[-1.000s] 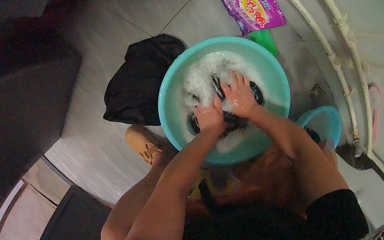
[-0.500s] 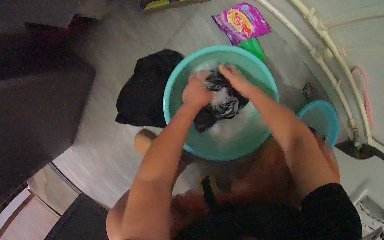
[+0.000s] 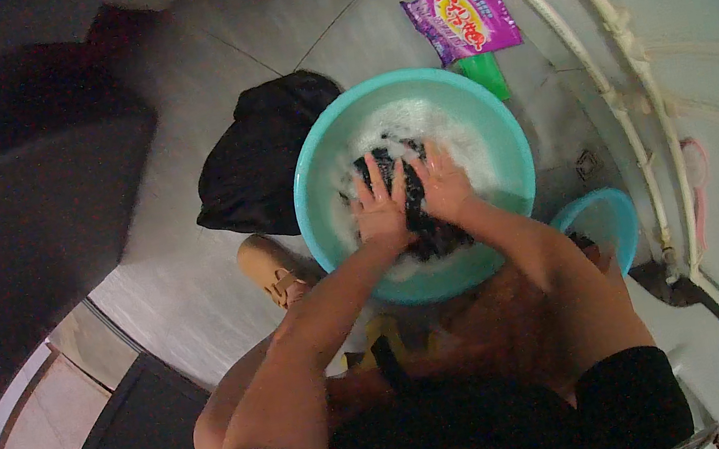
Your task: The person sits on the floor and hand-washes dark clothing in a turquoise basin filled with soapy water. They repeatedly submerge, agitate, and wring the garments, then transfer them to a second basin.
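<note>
A turquoise basin (image 3: 306, 197) stands on the floor in front of me with foamy, soapy water in it. Dark wet cloth (image 3: 413, 202) lies in the suds at its middle, partly under my hands. My left hand (image 3: 382, 209) rests flat on the cloth's left part, fingers spread and pointing away from me. Beside it my right hand (image 3: 442, 181) lies palm down on the right part of the cloth, its fingers stretched out too. Neither hand grips anything.
Left of the basin lies a heap of black fabric (image 3: 261, 165). A purple packet (image 3: 464, 20) and a green thing (image 3: 485, 76) are behind the basin. At right are a small blue basin (image 3: 627, 224), wall pipes (image 3: 606, 91) and a pink-handled brush (image 3: 697, 180).
Both hands have let go of the bunched cloth and now press flat on it, lower in the basin. The cloth has spread out, and more white foam shows around it.
</note>
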A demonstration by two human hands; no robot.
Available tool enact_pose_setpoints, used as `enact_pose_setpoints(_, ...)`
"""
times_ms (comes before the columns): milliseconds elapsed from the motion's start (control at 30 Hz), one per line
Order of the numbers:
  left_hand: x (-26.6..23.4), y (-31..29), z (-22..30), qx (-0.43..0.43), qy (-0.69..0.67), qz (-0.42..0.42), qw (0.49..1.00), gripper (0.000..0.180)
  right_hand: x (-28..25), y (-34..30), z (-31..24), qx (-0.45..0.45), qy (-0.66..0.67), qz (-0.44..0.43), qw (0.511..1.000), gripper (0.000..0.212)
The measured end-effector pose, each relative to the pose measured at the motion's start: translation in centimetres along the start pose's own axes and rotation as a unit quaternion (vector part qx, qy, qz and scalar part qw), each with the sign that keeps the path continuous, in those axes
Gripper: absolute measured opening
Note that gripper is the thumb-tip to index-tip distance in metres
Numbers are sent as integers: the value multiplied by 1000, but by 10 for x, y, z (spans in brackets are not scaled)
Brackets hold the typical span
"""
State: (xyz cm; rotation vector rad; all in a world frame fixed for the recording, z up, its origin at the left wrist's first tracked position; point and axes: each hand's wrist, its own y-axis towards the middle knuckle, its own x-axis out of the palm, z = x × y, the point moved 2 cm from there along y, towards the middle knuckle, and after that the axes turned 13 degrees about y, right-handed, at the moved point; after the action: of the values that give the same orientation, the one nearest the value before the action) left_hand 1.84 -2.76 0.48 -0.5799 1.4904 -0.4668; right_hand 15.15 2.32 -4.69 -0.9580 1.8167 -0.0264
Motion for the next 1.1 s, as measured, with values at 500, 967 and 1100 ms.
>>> enact_pose_setpoints(500, -7, 98, -53, -46, -449, -19, 892, 58, -24, 95, 58, 155, 321, 46, 933, 46)
enact_pose_setpoints(967, -26, -21, -11, 33, -101, 13, 994, 135, -38, -18, -10, 23, 30, 57, 998, 79)
enact_pose_setpoints(1100, 23, -3, 7, 23, -29, -42, 998, 118, -16, 7, -7, 7, -30, -36, 999, 83)
